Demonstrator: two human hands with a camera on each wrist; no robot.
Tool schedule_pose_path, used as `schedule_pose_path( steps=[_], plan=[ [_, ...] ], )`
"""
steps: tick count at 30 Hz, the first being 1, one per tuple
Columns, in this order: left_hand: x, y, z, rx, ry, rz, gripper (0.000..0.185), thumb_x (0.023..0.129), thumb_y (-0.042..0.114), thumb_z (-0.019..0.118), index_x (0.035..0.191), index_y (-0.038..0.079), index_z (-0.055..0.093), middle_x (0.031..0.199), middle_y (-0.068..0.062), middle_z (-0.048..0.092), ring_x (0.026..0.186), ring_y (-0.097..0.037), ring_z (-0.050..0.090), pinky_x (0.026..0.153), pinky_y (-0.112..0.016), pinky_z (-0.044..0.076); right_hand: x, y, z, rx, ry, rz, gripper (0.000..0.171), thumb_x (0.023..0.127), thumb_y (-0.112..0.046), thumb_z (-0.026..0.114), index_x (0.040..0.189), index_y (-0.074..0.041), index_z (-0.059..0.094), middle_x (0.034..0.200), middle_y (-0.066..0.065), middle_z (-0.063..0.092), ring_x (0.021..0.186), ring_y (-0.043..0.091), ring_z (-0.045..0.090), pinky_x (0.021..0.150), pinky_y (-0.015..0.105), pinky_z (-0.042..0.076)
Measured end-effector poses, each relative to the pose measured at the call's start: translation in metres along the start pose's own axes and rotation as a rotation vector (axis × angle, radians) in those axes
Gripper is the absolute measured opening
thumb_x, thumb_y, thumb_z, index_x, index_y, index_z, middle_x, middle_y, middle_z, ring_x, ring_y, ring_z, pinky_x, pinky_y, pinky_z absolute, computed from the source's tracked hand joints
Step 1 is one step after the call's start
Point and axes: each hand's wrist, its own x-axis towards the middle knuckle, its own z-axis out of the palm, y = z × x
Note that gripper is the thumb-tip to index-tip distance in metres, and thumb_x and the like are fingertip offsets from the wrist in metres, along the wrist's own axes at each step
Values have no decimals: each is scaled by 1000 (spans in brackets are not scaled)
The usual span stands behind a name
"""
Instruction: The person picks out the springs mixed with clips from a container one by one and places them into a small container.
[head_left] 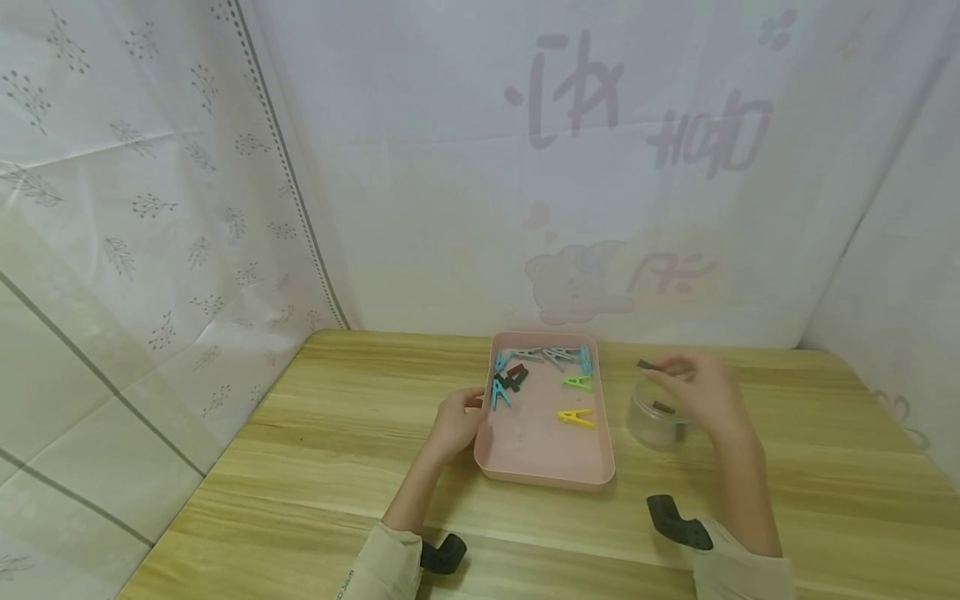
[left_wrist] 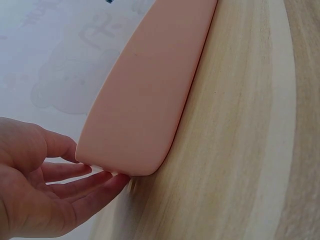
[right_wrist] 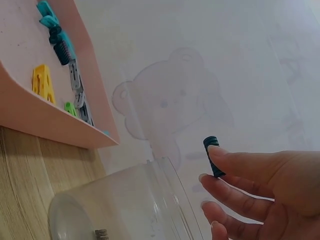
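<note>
In the head view, my left hand [head_left: 456, 423] holds the left side of a pink tray [head_left: 540, 462], thumb at the rim and fingers against the outer wall. My right hand [head_left: 701, 390] is raised over a clear jar [head_left: 656, 435]. Between thumb and fingertips it pinches a small dark ribbed cylinder [right_wrist: 213, 157]. Another ribbed piece [head_left: 663, 407] is inside the jar. Several dark pieces [head_left: 514, 377] lie at the tray's left, among blue clothespins [head_left: 500, 395]. A yellow clothespin [head_left: 576, 417] and a green clothespin [head_left: 577, 382] lie to the right.
Grey clothespins [head_left: 555, 355] lie along the tray's far end. The wooden table [head_left: 360, 408] meets a printed white curtain [head_left: 450, 208] at the back and sides. A black curved wrist mount [head_left: 678, 525] sits by the right sleeve, with a similar one by the left.
</note>
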Motion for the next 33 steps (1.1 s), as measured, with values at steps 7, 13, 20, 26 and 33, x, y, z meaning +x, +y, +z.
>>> schedule_pose_path(
  steps=[7,13,20,26,33],
  plan=[
    [-1,2,0,5,2,-3,41,97,3,60,136,-10,64,121,-32,69,113,-42,68,94,-51,59,-1,7,-4,-9,19,-16,41,105,-27,67,119,11,67,123,35,68,108,52,66,86,62,57],
    [-1,1,0,4,2,-7,42,97,3,60,136,-10,64,122,-31,69,114,-42,68,95,-52,58,-2,10,-6,-4,24,-11,41,105,-28,68,119,10,67,122,35,68,107,52,67,84,61,58],
    [0,0,0,-7,0,0,42,96,4,61,136,-10,64,122,-31,69,112,-41,68,94,-51,59,-4,15,-8,-21,42,4,38,104,-26,69,119,9,68,120,34,69,106,49,68,75,45,59],
    [0,-1,0,-12,-1,-3,41,99,7,62,136,-10,64,122,-31,69,114,-42,68,94,-51,59,-5,17,-11,-33,32,14,39,104,-27,69,118,9,68,119,34,69,105,49,68,72,42,57],
    [0,0,1,-8,4,-9,40,100,7,62,136,-11,64,121,-31,69,113,-42,67,93,-50,59,-6,17,-12,-44,1,45,39,104,-27,69,118,10,68,119,35,68,106,51,65,75,50,58]
  ],
)
